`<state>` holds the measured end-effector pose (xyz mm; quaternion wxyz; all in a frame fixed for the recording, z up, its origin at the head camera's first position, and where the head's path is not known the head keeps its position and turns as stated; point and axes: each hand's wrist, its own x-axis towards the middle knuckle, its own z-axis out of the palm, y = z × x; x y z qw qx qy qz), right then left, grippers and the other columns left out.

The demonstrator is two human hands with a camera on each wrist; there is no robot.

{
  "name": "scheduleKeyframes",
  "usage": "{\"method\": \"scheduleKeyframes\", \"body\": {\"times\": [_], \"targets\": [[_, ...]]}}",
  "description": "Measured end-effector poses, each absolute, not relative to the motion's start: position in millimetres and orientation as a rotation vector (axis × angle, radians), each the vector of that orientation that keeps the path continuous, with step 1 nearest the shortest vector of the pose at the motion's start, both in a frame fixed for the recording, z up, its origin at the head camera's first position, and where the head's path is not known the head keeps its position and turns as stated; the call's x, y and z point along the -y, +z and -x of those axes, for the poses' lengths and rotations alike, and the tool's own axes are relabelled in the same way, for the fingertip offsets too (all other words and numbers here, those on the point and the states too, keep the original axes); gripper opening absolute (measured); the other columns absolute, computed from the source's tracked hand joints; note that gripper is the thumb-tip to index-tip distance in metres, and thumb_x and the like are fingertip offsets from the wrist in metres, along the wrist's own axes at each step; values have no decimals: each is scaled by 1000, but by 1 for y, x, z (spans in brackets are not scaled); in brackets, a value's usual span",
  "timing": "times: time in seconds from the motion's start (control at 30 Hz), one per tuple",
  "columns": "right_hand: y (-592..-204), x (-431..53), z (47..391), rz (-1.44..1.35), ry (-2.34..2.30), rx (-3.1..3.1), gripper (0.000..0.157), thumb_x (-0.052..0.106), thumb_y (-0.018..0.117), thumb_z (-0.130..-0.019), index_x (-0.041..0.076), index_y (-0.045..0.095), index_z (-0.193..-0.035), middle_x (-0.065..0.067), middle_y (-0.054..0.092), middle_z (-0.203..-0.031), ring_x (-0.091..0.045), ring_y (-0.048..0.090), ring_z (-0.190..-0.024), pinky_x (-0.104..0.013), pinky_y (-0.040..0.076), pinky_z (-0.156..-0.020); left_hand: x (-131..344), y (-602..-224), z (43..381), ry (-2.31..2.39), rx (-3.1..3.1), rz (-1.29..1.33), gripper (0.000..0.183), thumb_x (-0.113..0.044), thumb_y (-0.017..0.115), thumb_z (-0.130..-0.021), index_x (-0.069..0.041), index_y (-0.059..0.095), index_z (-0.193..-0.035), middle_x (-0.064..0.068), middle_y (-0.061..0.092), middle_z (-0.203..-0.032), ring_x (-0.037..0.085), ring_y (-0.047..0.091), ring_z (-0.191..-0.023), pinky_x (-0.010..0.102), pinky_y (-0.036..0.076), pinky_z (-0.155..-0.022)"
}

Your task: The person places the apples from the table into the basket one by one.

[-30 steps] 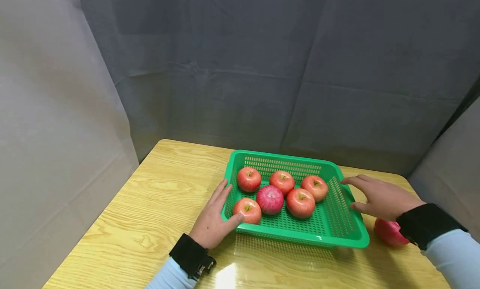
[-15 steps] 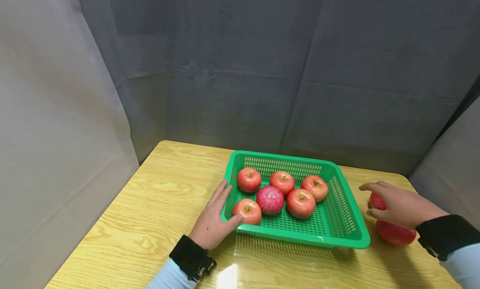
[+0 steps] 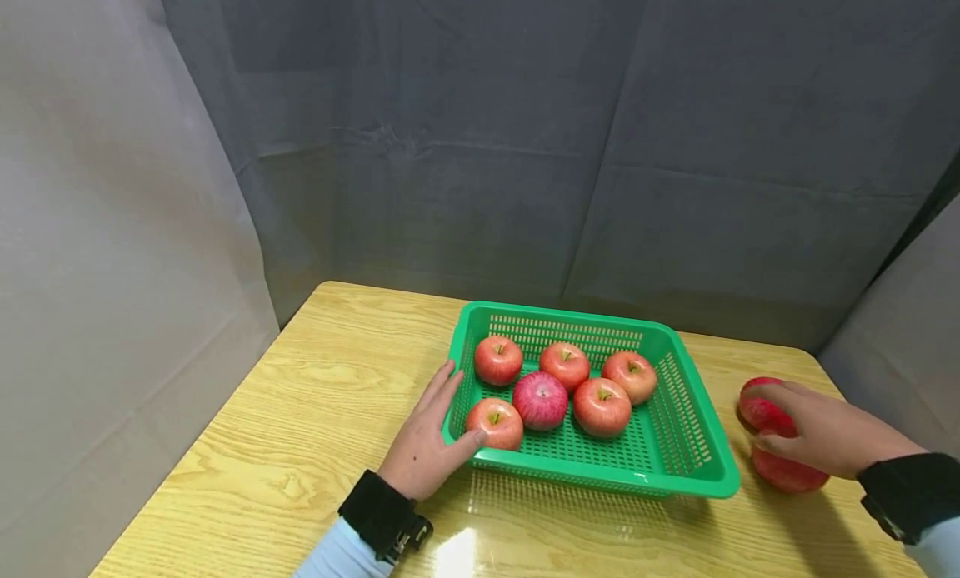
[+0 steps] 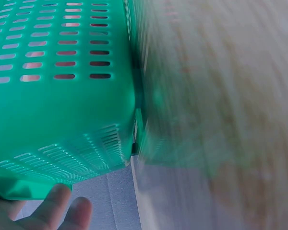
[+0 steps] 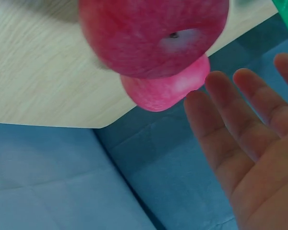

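A green plastic basket [image 3: 570, 471] stands on the table with several red apples [image 3: 602, 407] inside. At its front left corner rests my left hand [image 3: 423, 455], the fingers lying straight along the left rim and the thumb at the front rim. The left wrist view has those fingertips [image 4: 79, 211] at the basket's edge. Right of the basket, two more apples sit on the table, a far apple [image 3: 761, 408] and a near apple [image 3: 787, 473]. My right hand [image 3: 836, 435] hovers over them, partly covering both. In the right wrist view its fingers [image 5: 206, 129] are extended, with nothing in the palm.
The wooden table [image 3: 315, 411] extends left of the basket and in front of it. Behind it hangs a dark grey cloth [image 3: 450, 186], with a pale cloth [image 3: 112, 270] along the left side. The table's right edge lies close beyond the two loose apples.
My right hand has moved right from the basket's right rim and lowered over the two loose apples, uncovering the far one. The left hand and the basket have stayed in place.
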<state>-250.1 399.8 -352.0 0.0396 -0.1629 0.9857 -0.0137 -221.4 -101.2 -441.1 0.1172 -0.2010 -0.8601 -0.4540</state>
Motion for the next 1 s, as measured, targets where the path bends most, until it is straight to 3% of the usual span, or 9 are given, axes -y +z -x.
{"method": "scheduleKeyframes", "body": {"times": [0.13, 0.47, 0.77, 1.0], "targets": [[-355, -408, 250, 457, -40, -2996, 65, 39, 77, -75, 2, 53, -122, -22, 57, -113, -34, 54, -98, -53, 52, -74, 101, -441, 221, -1320, 2519, 585, 77, -43, 64, -88, -23, 24, -150, -5, 14, -156, 7, 20, -133, 51, 40, -98], [-368, -424, 249, 392, -51, -2982, 68, 47, 78, -72, 4, 57, -121, -18, 59, -105, -29, 54, -90, -54, 52, -73, 101, -441, 221, -1314, 2526, 587, 76, -43, 63, -88, -22, 23, -150, -5, 13, -156, 7, 20, -133, 51, 40, -98], [-374, -433, 251, 346, -39, -2958, 68, 43, 80, -70, 0, 56, -118, -13, 58, -96, -26, 48, -80, -43, 49, -65, 102, -440, 221, -1322, 2535, 584, 77, -43, 64, -88, -23, 23, -150, -6, 12, -156, 7, 19, -133, 51, 40, -99], [-380, -438, 253, 318, -57, -2953, 71, 45, 81, -67, 3, 57, -119, -19, 57, -101, -31, 50, -85, -50, 52, -67, 101, -442, 221, -1335, 2522, 584, 77, -44, 64, -88, -24, 23, -150, -6, 13, -156, 7, 20, -133, 52, 40, -98]]}}
